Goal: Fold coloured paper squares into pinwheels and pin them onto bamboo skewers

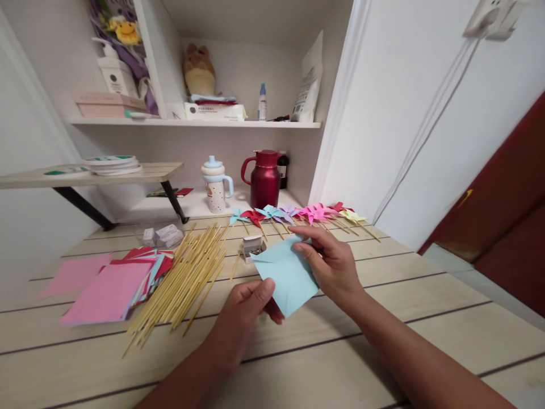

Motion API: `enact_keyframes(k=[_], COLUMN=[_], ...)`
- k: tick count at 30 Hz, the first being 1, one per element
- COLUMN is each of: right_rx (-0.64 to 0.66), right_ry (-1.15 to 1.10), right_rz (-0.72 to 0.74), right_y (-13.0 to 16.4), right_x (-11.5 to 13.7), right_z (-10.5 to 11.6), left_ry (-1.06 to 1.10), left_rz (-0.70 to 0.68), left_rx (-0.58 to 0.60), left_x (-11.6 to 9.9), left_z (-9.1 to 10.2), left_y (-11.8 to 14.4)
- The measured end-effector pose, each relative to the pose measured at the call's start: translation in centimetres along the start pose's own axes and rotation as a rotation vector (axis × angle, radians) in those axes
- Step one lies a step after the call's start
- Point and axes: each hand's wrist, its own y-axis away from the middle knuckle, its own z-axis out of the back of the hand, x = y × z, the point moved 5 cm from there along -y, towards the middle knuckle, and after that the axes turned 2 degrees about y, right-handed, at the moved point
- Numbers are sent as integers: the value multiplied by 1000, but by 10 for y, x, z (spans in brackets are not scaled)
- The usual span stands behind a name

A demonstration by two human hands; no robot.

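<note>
A light blue square of paper (288, 276) is held up above the table between my two hands, with slits visible near its corners. My left hand (251, 301) pinches its lower left edge, thumb on top and fingers beneath. At the upper right corner, my right hand (330, 258) grips the sheet between thumb and fingers. Just behind the paper stands a small open box (252, 247) with tiny metal pieces inside. Finished paper pinwheels on sticks, among them a pink pinwheel (314, 213), lie in a row along the back of the table.
Wooden sticks (183, 284) lie in a loose pile left of my hands. Beside them are stacked coloured papers (108, 289) and a clear tray of small boxes (164, 234). A cup (215, 190) and a red jug (264, 182) stand behind, under a shelf (272, 124).
</note>
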Motion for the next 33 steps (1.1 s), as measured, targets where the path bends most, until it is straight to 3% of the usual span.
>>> enact_keyframes(k=[4, 8, 12, 16, 22, 27, 33], right_rx=[78, 198, 239, 181, 116, 282, 466], right_ry=[-44, -98, -135, -242, -178, -401, -416], right_rz=[-28, -81, -103, -130, -148, -268, -236], right_y=[-1, 2, 4, 3, -1, 9, 24], right_x=[-1, -1, -1, -1, 1, 4, 20], right_z=[-7, -19, -24, -20, -13, -26, -43], left_ry=[49, 67, 77, 108, 161, 236, 239], left_rz=[-18, 43, 107, -5, -178, -240, -255], left_rx=[-34, -180, -285, -394, -561, -604, -570], left_x=[-7, -9, -5, -8, -26, -40, -39], left_z=[-2, 2, 6, 17, 35, 40, 36], left_y=[-1, 2, 3, 1, 4, 9, 11])
